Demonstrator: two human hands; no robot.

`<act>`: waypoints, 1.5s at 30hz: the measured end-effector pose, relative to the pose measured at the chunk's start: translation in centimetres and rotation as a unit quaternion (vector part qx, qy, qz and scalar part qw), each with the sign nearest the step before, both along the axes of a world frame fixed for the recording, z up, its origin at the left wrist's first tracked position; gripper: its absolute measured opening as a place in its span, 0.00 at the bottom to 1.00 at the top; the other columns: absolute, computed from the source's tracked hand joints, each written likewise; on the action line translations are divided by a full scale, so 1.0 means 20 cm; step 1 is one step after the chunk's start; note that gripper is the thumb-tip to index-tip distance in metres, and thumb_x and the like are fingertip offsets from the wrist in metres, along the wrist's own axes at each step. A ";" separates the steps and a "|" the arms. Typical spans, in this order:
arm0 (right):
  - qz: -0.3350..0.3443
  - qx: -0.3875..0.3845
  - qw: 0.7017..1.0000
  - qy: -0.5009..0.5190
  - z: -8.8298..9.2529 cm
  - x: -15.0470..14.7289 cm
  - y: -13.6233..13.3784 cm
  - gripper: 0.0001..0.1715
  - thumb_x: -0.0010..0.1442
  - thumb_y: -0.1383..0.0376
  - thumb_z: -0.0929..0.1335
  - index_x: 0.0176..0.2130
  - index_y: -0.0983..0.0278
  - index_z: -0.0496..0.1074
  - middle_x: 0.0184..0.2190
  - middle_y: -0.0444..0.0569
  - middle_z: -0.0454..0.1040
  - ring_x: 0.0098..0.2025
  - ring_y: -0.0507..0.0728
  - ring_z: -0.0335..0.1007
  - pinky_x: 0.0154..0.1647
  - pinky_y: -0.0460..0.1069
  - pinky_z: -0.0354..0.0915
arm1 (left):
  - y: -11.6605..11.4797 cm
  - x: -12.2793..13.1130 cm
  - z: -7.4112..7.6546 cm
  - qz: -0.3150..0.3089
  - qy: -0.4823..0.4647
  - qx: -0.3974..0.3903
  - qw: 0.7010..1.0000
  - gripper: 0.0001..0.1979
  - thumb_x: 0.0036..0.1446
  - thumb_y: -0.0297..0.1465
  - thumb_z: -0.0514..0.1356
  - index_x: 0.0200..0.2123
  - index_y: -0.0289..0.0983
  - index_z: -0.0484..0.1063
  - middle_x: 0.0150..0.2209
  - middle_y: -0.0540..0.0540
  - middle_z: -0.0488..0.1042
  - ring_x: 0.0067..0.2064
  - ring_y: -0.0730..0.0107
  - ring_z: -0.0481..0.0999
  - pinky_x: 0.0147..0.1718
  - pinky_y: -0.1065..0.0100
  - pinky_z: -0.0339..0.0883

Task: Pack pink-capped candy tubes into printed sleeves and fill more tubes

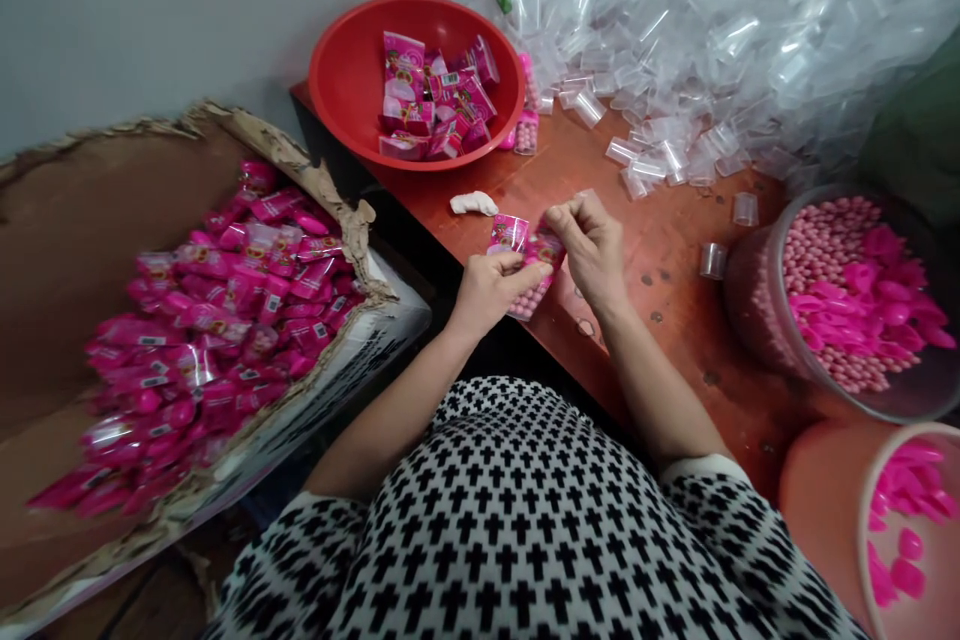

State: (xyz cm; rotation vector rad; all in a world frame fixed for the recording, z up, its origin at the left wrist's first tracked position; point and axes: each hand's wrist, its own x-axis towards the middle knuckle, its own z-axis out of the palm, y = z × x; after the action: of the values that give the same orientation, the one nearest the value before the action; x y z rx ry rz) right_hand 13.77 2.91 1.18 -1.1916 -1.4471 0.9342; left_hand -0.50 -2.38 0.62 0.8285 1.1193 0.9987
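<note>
My left hand [487,292] is closed on a clear tube of pink beads [529,304], low over the table's front edge. Just right of it, my right hand [592,245] pinches a pink printed plastic sleeve [546,246] between thumb and fingers, at the tube's upper end. How far the sleeve covers the tube is hidden by my fingers. Another pink printed wrapper [510,232] shows right behind my left fingers; I cannot tell whether it lies on the table or is held. A crumpled white piece [474,204] rests beyond it.
A red bowl [345,110] of flat pink wrappers stands at the back. To the left, a torn cardboard box [60,180] holds many wrapped pink pieces. Clear empty tubes [667,155] heap up at the back right. Tubs of beads [757,290] and pink parts [832,490] stand right.
</note>
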 end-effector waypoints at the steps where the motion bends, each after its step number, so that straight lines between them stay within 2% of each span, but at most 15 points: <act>1: -0.019 0.007 1.000 0.021 -0.02 -0.01 -0.03 0.26 0.61 0.41 0.71 0.33 0.61 0.71 0.32 0.44 0.72 0.35 0.51 0.68 0.38 0.47 0.66 | 0.01 -0.01 -0.01 0.023 -0.036 -0.017 0.999 0.16 0.45 0.41 0.71 0.22 0.34 0.74 0.19 0.49 0.73 0.18 0.71 0.70 0.18 0.68 0.68; 3: -0.036 -0.003 0.998 0.060 -0.04 -0.01 -0.10 0.25 0.59 0.42 0.72 0.40 0.60 0.72 0.41 0.47 0.75 0.43 0.53 0.72 0.44 0.48 0.69 | 0.04 -0.01 -0.03 0.083 -0.102 -0.042 0.990 0.19 0.42 0.44 0.73 0.23 0.34 0.75 0.19 0.49 0.73 0.18 0.72 0.70 0.18 0.68 0.69; 4: -0.029 -0.026 0.996 0.079 -0.06 -0.02 -0.14 0.26 0.58 0.42 0.73 0.42 0.59 0.71 0.42 0.47 0.76 0.43 0.53 0.73 0.44 0.49 0.70 | 0.05 -0.02 -0.04 0.112 -0.128 -0.049 0.984 0.20 0.41 0.44 0.74 0.24 0.33 0.75 0.20 0.49 0.74 0.19 0.73 0.70 0.19 0.69 0.70; 6: 0.009 -0.107 0.986 0.125 -0.08 -0.03 -0.23 0.29 0.54 0.44 0.76 0.43 0.59 0.70 0.38 0.45 0.77 0.38 0.53 0.75 0.40 0.48 0.72 | 0.07 -0.01 -0.05 0.152 -0.162 -0.047 0.974 0.22 0.39 0.44 0.76 0.26 0.33 0.76 0.23 0.48 0.75 0.22 0.74 0.73 0.22 0.70 0.72; 8: 0.043 -0.187 0.966 0.173 -0.09 -0.05 -0.31 0.30 0.50 0.46 0.79 0.43 0.59 0.70 0.33 0.43 0.78 0.32 0.52 0.75 0.35 0.48 0.73 | 0.08 0.00 -0.06 0.167 -0.184 -0.040 0.968 0.22 0.39 0.44 0.77 0.27 0.33 0.75 0.24 0.48 0.77 0.25 0.72 0.76 0.27 0.71 0.73; 11: 0.031 -0.233 0.948 0.216 -0.10 -0.09 -0.36 0.27 0.49 0.50 0.80 0.41 0.60 0.71 0.29 0.40 0.78 0.28 0.50 0.76 0.33 0.47 0.75 | 0.07 0.02 -0.05 0.158 -0.204 -0.045 0.965 0.24 0.41 0.46 0.77 0.28 0.33 0.74 0.26 0.45 0.78 0.32 0.65 0.81 0.33 0.68 0.76; 15: 0.000 -0.212 0.956 0.202 -0.10 -0.10 -0.37 0.23 0.51 0.52 0.79 0.39 0.61 0.72 0.30 0.41 0.80 0.28 0.50 0.76 0.33 0.46 0.75 | 0.07 0.03 -0.05 0.149 -0.208 -0.057 0.965 0.26 0.39 0.46 0.78 0.29 0.33 0.73 0.29 0.44 0.80 0.36 0.62 0.83 0.37 0.66 0.77; 20: -0.014 -0.167 0.973 0.157 -0.13 -0.10 -0.39 0.19 0.54 0.54 0.78 0.38 0.61 0.73 0.35 0.43 0.82 0.31 0.50 0.78 0.36 0.47 0.76 | 0.08 0.03 -0.05 0.140 -0.199 -0.062 0.968 0.24 0.35 0.41 0.79 0.30 0.31 0.76 0.29 0.43 0.81 0.32 0.65 0.81 0.34 0.67 0.76; 24: -0.004 -0.215 0.946 0.243 -0.12 -0.11 -0.38 0.23 0.48 0.52 0.80 0.34 0.61 0.72 0.27 0.41 0.80 0.23 0.51 0.75 0.26 0.46 0.75 | 0.09 0.00 -0.04 0.097 -0.193 -0.073 0.974 0.23 0.35 0.40 0.79 0.27 0.30 0.76 0.28 0.41 0.81 0.29 0.65 0.80 0.27 0.69 0.72; 27: -0.010 -0.235 0.930 0.281 -0.10 -0.11 -0.37 0.24 0.45 0.52 0.81 0.33 0.62 0.72 0.24 0.41 0.80 0.21 0.51 0.75 0.24 0.46 0.75 | 0.08 0.00 -0.03 0.059 -0.194 -0.084 0.976 0.25 0.32 0.41 0.80 0.25 0.30 0.75 0.28 0.40 0.81 0.27 0.66 0.79 0.23 0.70 0.69; 30: -0.021 -0.234 0.932 0.277 -0.10 -0.12 -0.36 0.23 0.44 0.53 0.81 0.33 0.62 0.73 0.26 0.42 0.81 0.22 0.51 0.76 0.25 0.45 0.75 | 0.07 0.01 -0.03 0.076 -0.179 -0.067 0.979 0.25 0.31 0.42 0.80 0.24 0.30 0.76 0.27 0.41 0.80 0.25 0.70 0.76 0.23 0.71 0.69; 34: -0.021 -0.241 0.924 0.294 -0.10 -0.12 -0.35 0.24 0.42 0.54 0.82 0.32 0.62 0.73 0.27 0.43 0.81 0.22 0.50 0.76 0.24 0.44 0.75 | 0.05 0.01 -0.04 0.098 -0.146 -0.039 0.984 0.23 0.35 0.41 0.80 0.27 0.30 0.79 0.23 0.46 0.77 0.23 0.75 0.73 0.21 0.74 0.66; 38: -0.017 -0.256 0.916 0.310 -0.11 -0.11 -0.35 0.24 0.41 0.55 0.82 0.31 0.63 0.72 0.24 0.41 0.79 0.19 0.49 0.74 0.21 0.43 0.73 | 0.03 0.02 -0.02 0.094 -0.190 -0.043 0.976 0.21 0.41 0.42 0.78 0.27 0.31 0.77 0.27 0.44 0.79 0.25 0.72 0.76 0.22 0.72 0.68; 42: -0.022 -0.225 0.939 0.260 -0.10 -0.11 -0.36 0.23 0.45 0.54 0.81 0.33 0.62 0.72 0.24 0.40 0.79 0.21 0.50 0.75 0.23 0.45 0.74 | 0.02 0.03 -0.02 0.103 -0.231 -0.072 0.965 0.19 0.47 0.41 0.76 0.29 0.32 0.76 0.32 0.40 0.81 0.34 0.64 0.81 0.29 0.69 0.74; 45: -0.043 -0.186 0.956 0.222 -0.09 -0.13 -0.38 0.23 0.48 0.52 0.80 0.34 0.61 0.72 0.26 0.41 0.80 0.24 0.50 0.76 0.26 0.45 0.76 | 0.02 0.04 -0.03 0.133 -0.225 -0.058 0.964 0.20 0.41 0.39 0.79 0.28 0.31 0.76 0.28 0.44 0.79 0.31 0.68 0.80 0.29 0.71 0.73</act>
State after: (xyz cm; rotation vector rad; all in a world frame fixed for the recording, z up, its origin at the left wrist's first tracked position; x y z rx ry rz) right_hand 11.25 -4.73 -0.60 -1.2006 -0.8775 1.3534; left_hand 0.37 -1.93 0.01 0.3331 0.8945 1.2561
